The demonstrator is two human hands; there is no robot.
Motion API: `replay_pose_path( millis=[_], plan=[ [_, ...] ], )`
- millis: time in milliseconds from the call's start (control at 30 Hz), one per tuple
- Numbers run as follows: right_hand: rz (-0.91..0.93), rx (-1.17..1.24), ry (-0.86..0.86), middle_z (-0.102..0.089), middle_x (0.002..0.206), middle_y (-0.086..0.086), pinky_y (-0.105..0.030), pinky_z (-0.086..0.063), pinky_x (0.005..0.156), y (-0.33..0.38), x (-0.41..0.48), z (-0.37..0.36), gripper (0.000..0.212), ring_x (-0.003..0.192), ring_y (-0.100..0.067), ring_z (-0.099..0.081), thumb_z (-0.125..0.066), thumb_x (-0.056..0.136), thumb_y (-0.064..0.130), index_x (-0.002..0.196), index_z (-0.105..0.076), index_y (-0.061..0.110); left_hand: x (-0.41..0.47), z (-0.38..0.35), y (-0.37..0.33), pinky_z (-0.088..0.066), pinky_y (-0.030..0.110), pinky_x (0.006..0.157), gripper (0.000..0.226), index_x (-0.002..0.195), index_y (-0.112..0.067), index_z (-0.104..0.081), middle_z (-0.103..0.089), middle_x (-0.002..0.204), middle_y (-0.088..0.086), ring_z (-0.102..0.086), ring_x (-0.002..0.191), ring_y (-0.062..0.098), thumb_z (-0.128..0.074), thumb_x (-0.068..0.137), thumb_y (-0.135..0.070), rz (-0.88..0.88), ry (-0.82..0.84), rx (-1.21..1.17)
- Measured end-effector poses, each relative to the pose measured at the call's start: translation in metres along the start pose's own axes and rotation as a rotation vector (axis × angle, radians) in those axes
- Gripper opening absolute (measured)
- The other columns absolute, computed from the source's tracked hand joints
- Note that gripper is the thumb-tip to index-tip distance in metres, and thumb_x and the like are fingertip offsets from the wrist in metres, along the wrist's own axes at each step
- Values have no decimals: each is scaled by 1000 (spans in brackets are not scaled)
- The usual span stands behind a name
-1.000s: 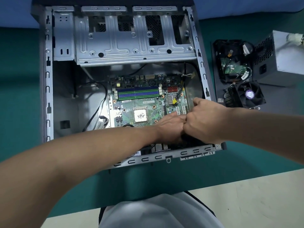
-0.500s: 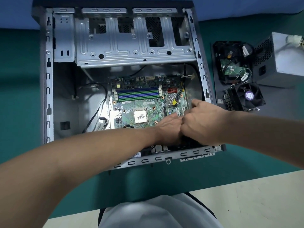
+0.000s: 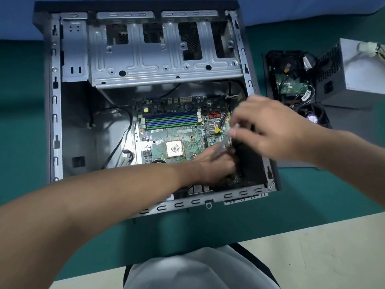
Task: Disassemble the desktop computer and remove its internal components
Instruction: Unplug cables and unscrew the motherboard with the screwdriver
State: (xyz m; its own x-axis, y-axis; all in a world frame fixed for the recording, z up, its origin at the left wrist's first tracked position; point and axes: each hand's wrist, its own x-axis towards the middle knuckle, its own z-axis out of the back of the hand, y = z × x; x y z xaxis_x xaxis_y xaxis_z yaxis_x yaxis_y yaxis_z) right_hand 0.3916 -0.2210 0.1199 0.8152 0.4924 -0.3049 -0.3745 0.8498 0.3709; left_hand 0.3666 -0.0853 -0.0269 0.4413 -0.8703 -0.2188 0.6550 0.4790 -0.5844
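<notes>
Down at six o'clock, a grey-clad lap [image 3: 198, 270]. Just beyond it the computer case [image 3: 56, 122] lies open on the green table [image 3: 20, 122]. In the case's four o'clock corner both hands are on the dark expansion card [image 3: 250, 161]. The left hand [image 3: 214, 165] grips its near end, fingers curled; the right hand [image 3: 270, 130], blurred, pinches the top edge. The motherboard [image 3: 179, 132] sits at centre, the drive cage [image 3: 145, 65] at twelve. At two o'clock, well apart, are a cooler fan [image 3: 312, 117] and a power supply [image 3: 362, 69].
</notes>
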Motion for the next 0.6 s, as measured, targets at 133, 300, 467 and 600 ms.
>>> replay_pose_path(
  millis=[133,300,467,600],
  plan=[
    [-252,229,-523,-50,80,6,-25,-27,70,1,-1,-17,26,85,-11,-39,-45,95,30,91,-60,9,9,-4,1,-27,37,107,15,105,-21,-69,-41,95,-14,-27,95,3,-57,96,-19,-87,134,158],
    [-283,-159,-543,-57,86,-8,-37,-30,78,9,7,-51,32,86,-26,-44,-39,97,30,90,-59,6,11,-5,5,-29,34,104,27,117,-11,-66,-59,126,8,-46,114,20,-49,98,-18,-23,19,23],
    [-203,-251,-582,-55,82,-10,-38,-30,72,4,10,-54,29,80,-27,-45,-41,98,27,85,-56,6,3,-3,2,-21,21,77,19,106,-30,-69,-64,103,-12,-38,83,5,-55,95,-31,-50,75,153],
    [-159,-256,-645,-53,78,-9,-38,-33,68,2,10,-55,25,75,-26,-43,-47,97,24,82,-57,5,2,8,-3,-34,20,94,17,106,-29,-69,-67,105,-12,-54,94,6,-58,94,-30,-20,144,45]
  ],
)
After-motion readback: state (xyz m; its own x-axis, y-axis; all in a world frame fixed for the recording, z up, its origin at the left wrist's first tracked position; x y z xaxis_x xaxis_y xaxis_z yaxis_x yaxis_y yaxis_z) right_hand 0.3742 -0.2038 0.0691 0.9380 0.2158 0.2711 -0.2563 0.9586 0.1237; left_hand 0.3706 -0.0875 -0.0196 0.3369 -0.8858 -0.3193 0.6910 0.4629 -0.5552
